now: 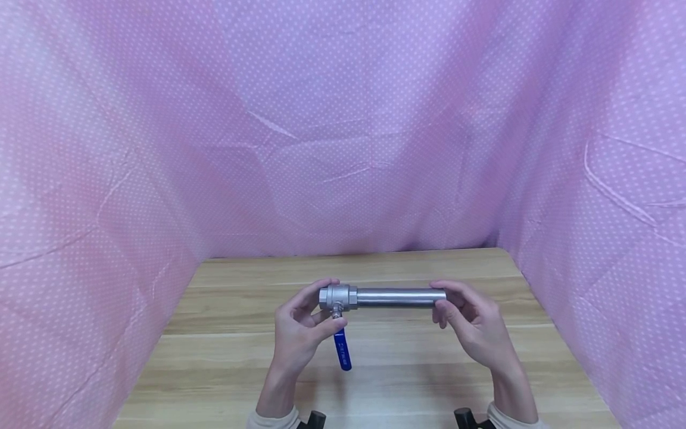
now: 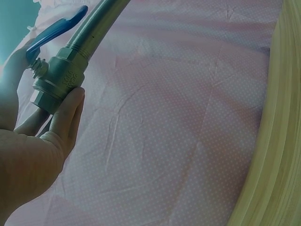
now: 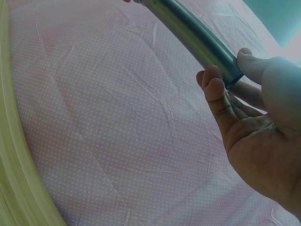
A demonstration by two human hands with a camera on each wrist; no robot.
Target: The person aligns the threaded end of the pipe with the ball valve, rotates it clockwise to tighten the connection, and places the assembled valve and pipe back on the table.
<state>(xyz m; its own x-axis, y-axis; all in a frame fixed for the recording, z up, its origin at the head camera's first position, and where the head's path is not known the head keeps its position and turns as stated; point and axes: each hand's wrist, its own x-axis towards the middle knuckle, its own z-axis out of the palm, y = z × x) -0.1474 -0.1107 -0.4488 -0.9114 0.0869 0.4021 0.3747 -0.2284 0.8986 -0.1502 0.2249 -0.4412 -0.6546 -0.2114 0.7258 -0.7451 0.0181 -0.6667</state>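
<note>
A metal ball valve (image 1: 337, 297) with a blue lever handle (image 1: 342, 350) is joined to a straight steel pipe (image 1: 399, 297), held level above the table in the head view. My left hand (image 1: 300, 333) grips the valve body at the left end, thumb by the base of the lever. At the far right end of the pipe, my right hand (image 1: 479, 330) pinches it between thumb and fingers. Raised lettering shows on the valve body (image 2: 59, 77) in the left wrist view. The pipe's end rim (image 3: 233, 81) sits between the fingers in the right wrist view.
Under the hands lies a light wood-grain table (image 1: 386, 381). Pink polka-dot cloth (image 1: 364, 149) hangs behind it and along both sides. Black wrist-worn parts (image 1: 316, 420) show at the bottom edge, by pale sleeves (image 1: 274, 419).
</note>
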